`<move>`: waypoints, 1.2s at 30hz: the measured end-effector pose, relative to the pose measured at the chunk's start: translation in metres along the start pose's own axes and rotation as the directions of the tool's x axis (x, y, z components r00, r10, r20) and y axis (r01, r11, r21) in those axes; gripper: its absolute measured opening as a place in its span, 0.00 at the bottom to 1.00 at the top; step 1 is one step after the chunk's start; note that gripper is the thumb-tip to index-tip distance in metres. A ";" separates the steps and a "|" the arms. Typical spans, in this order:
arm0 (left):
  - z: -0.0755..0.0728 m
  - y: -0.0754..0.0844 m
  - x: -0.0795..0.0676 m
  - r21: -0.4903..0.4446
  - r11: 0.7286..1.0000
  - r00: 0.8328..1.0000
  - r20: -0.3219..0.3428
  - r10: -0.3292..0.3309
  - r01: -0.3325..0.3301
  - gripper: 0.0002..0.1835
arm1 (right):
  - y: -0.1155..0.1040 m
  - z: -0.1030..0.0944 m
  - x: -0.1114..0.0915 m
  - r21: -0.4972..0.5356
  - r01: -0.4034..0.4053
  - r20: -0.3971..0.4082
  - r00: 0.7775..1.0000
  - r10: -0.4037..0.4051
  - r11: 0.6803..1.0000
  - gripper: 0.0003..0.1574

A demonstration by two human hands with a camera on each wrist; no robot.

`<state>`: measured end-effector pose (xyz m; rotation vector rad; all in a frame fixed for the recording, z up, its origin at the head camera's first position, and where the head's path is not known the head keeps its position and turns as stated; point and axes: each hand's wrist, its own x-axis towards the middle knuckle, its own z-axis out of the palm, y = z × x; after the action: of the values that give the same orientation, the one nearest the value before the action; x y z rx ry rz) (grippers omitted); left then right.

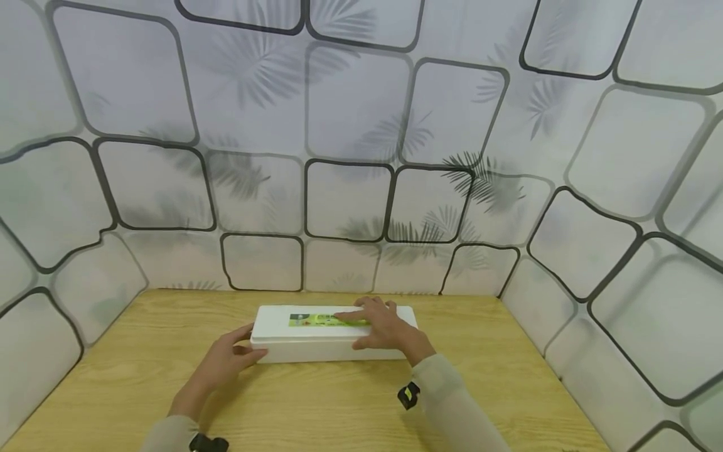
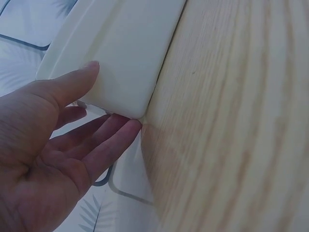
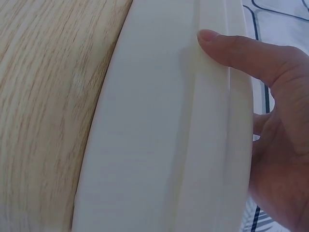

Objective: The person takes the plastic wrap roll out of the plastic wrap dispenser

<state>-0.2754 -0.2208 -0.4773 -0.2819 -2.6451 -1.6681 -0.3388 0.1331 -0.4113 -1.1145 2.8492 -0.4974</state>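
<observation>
A long white lidded box (image 1: 333, 351) lies crosswise on the wooden table, its lid (image 1: 271, 321) bearing a green and yellow label (image 1: 316, 320). My left hand (image 1: 226, 359) holds the box's left end, thumb on the front wall and fingers bent along the end face, as the left wrist view shows. Over the right part of the lid, my right hand (image 1: 384, 326) spans its width. Its thumb (image 3: 219, 46) presses the front edge of the lid, and its other fingers lie across the top toward the far edge, partly covering the label.
The wooden table (image 1: 316, 408) ends at a patterned wall covering (image 1: 350, 201) behind the box, with more of it at the left and right sides. A dark wrist device (image 1: 209, 443) sits at the left cuff, another one (image 1: 408, 395) at the right cuff.
</observation>
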 end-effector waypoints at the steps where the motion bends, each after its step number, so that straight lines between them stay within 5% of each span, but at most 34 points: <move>1: 0.000 0.000 0.000 0.002 1.000 1.000 0.002 0.003 -0.003 0.41 | 0.000 0.000 0.000 0.004 0.002 0.001 1.000 -0.002 1.000 0.42; 16: 0.000 0.002 0.001 -0.013 1.000 1.000 0.006 -0.021 0.021 0.42 | 0.002 -0.004 -0.001 0.021 0.077 -0.039 0.996 -0.076 0.997 0.42; 36: 0.001 0.003 -0.002 -0.020 0.999 1.000 0.009 -0.026 0.026 0.40 | -0.001 -0.013 -0.006 0.026 0.073 -0.077 0.994 -0.071 0.997 0.42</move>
<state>-0.2727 -0.2191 -0.4751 -0.2575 -2.6507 -1.7065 -0.3355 0.1405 -0.3996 -1.2229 2.8648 -0.5958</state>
